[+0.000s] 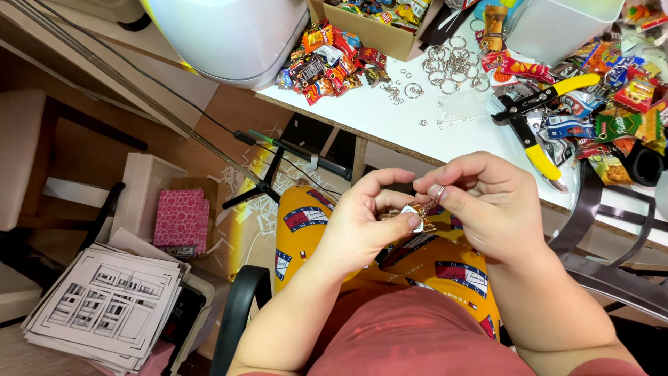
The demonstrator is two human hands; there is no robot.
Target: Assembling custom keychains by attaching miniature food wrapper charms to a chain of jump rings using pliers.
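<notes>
One small keychain charm (pixel 416 214) and ring, pinched between two hands: left hand (pixel 362 223), right hand (pixel 487 209).

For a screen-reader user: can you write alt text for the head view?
Left hand and right hand pinch a small keychain charm above the lap. Beyond, a white table holds key rings, yellow-handled pliers and miniature snack packets.

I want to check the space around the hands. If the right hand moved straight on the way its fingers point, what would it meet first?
The right hand points left at the small keyring piece pinched between both hands, so it would probably push straight into the left hand, which already touches that piece.
</notes>
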